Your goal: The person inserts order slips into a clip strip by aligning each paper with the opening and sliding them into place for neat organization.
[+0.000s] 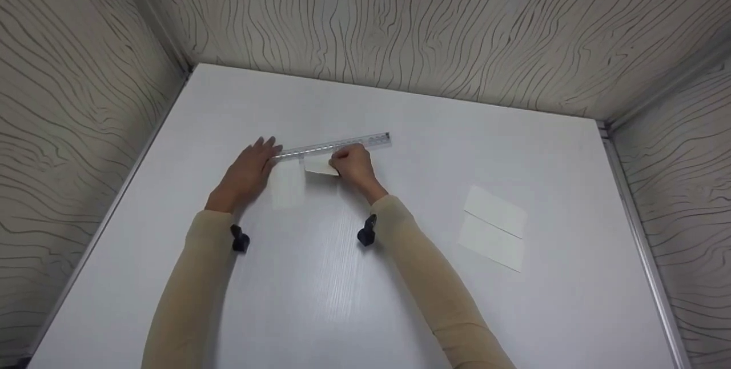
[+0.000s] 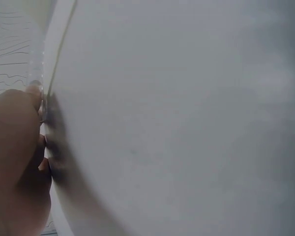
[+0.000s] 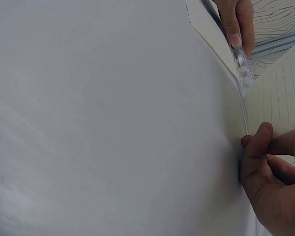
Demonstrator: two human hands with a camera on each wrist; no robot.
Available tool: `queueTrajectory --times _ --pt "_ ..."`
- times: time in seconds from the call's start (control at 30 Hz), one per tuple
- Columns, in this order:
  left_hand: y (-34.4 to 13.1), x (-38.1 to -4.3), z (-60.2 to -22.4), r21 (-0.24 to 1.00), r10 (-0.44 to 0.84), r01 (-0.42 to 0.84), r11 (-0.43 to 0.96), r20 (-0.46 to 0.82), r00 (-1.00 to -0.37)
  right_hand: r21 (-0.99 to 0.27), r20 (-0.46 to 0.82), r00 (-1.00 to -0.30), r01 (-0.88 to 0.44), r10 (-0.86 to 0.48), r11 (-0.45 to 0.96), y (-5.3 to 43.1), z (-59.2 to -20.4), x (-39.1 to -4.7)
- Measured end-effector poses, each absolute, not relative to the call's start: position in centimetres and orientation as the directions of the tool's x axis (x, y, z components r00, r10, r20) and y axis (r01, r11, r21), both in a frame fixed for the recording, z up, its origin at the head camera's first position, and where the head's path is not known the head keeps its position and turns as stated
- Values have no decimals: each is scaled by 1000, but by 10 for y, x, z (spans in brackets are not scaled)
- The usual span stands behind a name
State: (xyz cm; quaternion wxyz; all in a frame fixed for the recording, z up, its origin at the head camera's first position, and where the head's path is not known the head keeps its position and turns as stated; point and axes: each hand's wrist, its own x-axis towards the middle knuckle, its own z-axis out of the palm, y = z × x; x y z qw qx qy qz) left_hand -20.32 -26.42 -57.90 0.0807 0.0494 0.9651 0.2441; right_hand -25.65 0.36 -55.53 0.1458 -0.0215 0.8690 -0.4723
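Observation:
A clear ruler (image 1: 371, 140) lies slightly slanted across the white table. My left hand (image 1: 244, 172) presses on its left end with fingers outstretched; the left wrist view shows that thumb (image 2: 34, 91) by the ruler's edge. Just below the ruler, a pale sheet of paper (image 1: 287, 187) lies flat on its left part. The sheet's right part (image 1: 320, 165) is raised from the table, and my right hand (image 1: 355, 164) pinches it between thumb and fingers. Faint ruled lines show on the lifted paper (image 3: 280, 93) in the right wrist view.
Two pale paper pieces (image 1: 495, 212) lie edge to edge on the right side of the white table (image 1: 422, 300). Patterned walls (image 1: 400, 20) stand behind the table and at both sides. A small black device (image 1: 367, 232) is on each wrist.

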Motion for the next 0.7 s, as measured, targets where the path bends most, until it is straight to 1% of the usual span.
queueTrajectory --times 0.2,0.43,0.7 --pt "-264 -203 -579 479 132 51 877 -136 -982 -834 -233 -954 97 -188 544 4 -555 -257" --pt "-264 -205 -578 483 134 53 874 -134 -982 -831 -195 -957 45 -215 555 6 -556 -256" --pt "-264 -205 -579 483 128 48 874 -134 -983 -826 -205 -960 64 -192 559 8 -557 -258"
